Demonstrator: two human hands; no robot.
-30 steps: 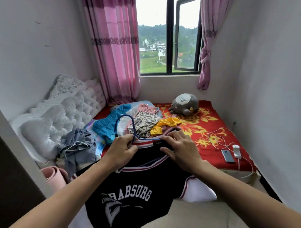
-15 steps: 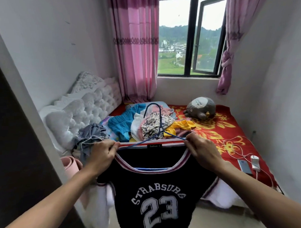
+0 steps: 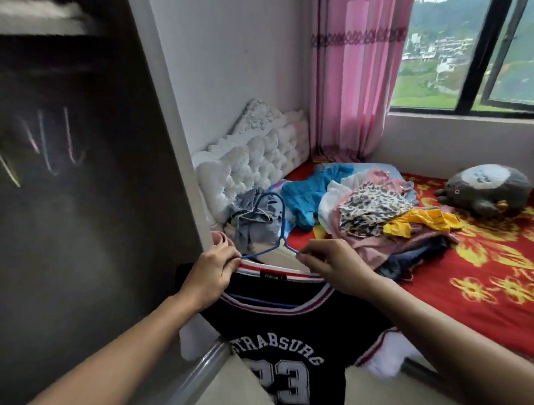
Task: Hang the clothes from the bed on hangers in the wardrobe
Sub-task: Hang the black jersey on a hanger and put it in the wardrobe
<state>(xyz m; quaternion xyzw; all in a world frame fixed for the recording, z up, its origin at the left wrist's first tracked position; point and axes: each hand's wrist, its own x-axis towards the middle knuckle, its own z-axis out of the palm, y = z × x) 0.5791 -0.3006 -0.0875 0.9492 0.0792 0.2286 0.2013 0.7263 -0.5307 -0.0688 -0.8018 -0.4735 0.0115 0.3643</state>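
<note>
A black jersey [image 3: 288,333] with white "23" lettering and a red-striped collar hangs on a blue hanger [image 3: 281,230]. My left hand [image 3: 212,273] pinches the hanger's left arm at the collar. My right hand [image 3: 333,265] pinches its right arm. The hook points up between my hands. A pile of clothes [image 3: 365,212] in blue, leopard print, yellow and pink lies on the red flowered bed [image 3: 484,279]. The dark wardrobe [image 3: 63,195] fills the left of the view, with several blurred pale hangers [image 3: 49,146] inside.
A white wardrobe frame edge [image 3: 177,144] stands between the wardrobe and the tufted white headboard [image 3: 255,165]. A grey plush toy [image 3: 487,188] sits on the bed. Pink curtain [image 3: 352,78] and window at the back. Grey garments [image 3: 253,223] lie by the headboard.
My view has swung left, bringing the wardrobe interior into sight. My hands have moved closer together on the hanger, and the jersey has travelled left with them.
</note>
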